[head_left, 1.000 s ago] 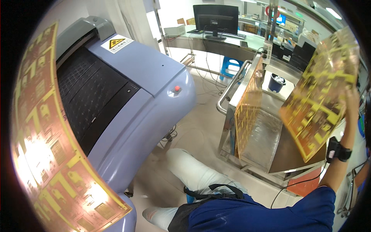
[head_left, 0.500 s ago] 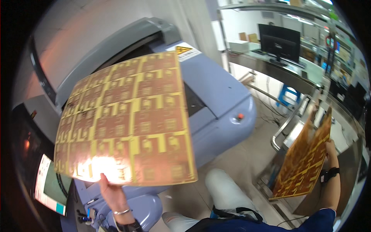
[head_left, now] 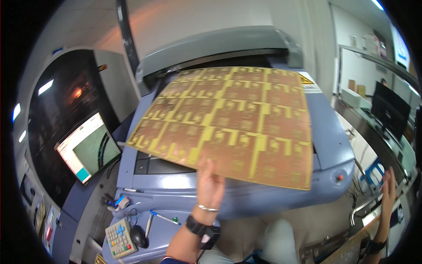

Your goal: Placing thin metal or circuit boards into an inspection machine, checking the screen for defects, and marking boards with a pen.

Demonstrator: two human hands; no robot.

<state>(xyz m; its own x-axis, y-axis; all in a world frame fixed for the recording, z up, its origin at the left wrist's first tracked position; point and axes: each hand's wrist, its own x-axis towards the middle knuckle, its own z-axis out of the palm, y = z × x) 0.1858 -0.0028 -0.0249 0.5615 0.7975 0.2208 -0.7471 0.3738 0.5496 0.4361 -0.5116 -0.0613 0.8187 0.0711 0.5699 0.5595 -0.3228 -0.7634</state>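
Over the blue-grey machine filling mid-frame, the left hand pinches 1 copper-patterned panel by its lower edge, not yet laid down, while the right hand, lower right, seems empty.

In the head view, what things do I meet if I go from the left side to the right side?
Monitor → keypad → mouse → left hand holding the circuit panel → red button → right hand.
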